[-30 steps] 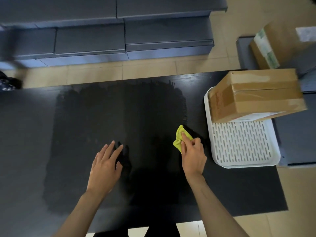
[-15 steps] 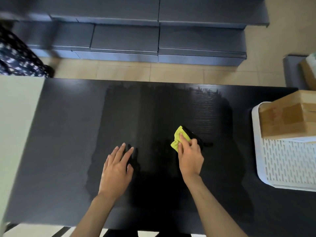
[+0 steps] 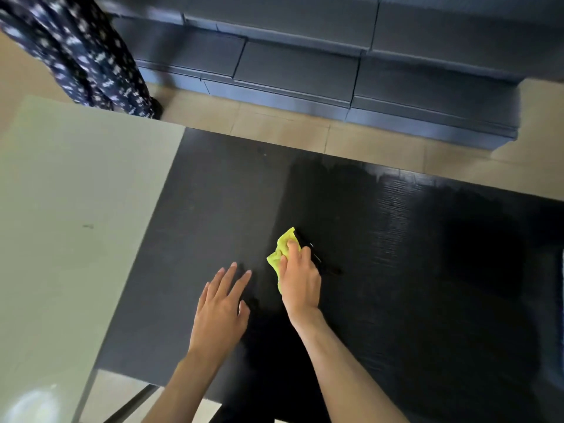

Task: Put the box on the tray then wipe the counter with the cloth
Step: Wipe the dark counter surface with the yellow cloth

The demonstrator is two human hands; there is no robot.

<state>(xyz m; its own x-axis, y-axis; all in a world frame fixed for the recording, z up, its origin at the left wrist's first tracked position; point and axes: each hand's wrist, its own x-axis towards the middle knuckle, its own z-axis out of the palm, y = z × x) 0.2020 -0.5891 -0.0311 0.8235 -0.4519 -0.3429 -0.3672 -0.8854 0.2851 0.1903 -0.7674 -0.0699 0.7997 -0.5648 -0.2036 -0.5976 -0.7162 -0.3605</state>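
My right hand (image 3: 299,280) presses a crumpled yellow-green cloth (image 3: 282,250) flat onto the black counter (image 3: 427,270), near its middle. My left hand (image 3: 221,309) lies flat on the counter just left of it, fingers spread, holding nothing. A darker, damp-looking patch covers the counter to the right of the cloth, while the strip to the left looks duller grey. The box and the tray are out of view, apart from a thin pale sliver at the right edge that I cannot identify.
A pale cream table (image 3: 70,239) butts against the counter's left end. A person in dark flowered clothing (image 3: 82,53) stands beyond it at the top left. Dark grey flat boxes (image 3: 305,65) are stacked on the tiled floor behind the counter.
My view has swung left, so the tray and box have slid out of frame and the cream table has come in. The cloth and my right hand have travelled left across the counter.
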